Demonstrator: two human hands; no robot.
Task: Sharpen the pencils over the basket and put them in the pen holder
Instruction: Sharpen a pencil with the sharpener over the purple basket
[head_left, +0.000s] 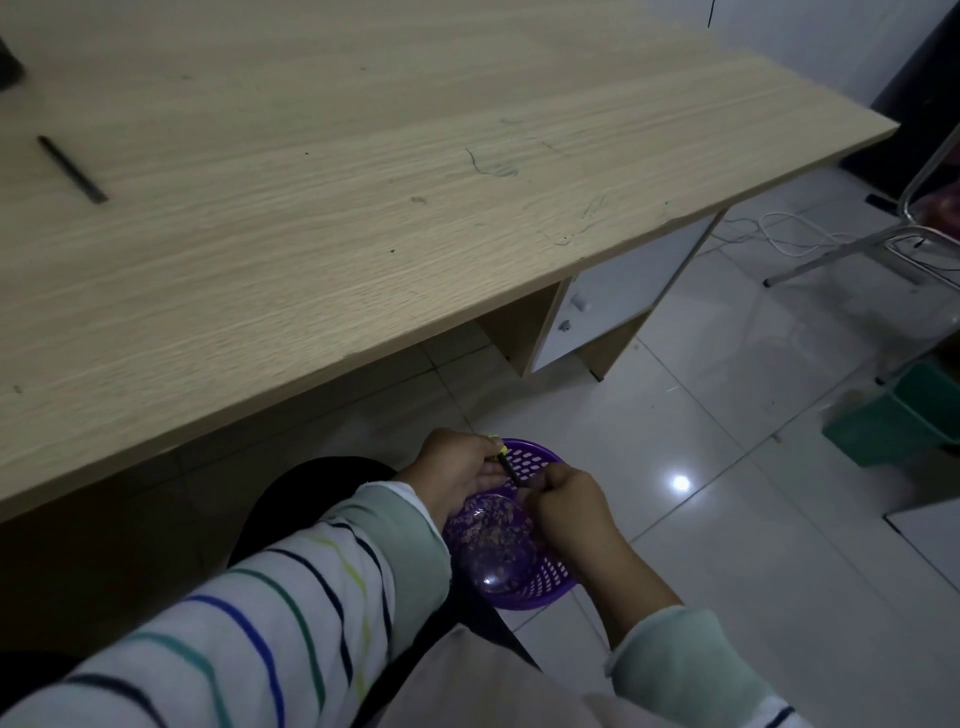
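A round purple basket, its wall full of holes, held a heap of shavings in its bottom. Over it slanted a dark pencil with a yellow end, gripped by the left hand, its tip hidden in the curled right hand. A second pencil, also dark, lay flat on the desk, well apart.

No readable text, label or number anywhere (scribbles on the desk aside).
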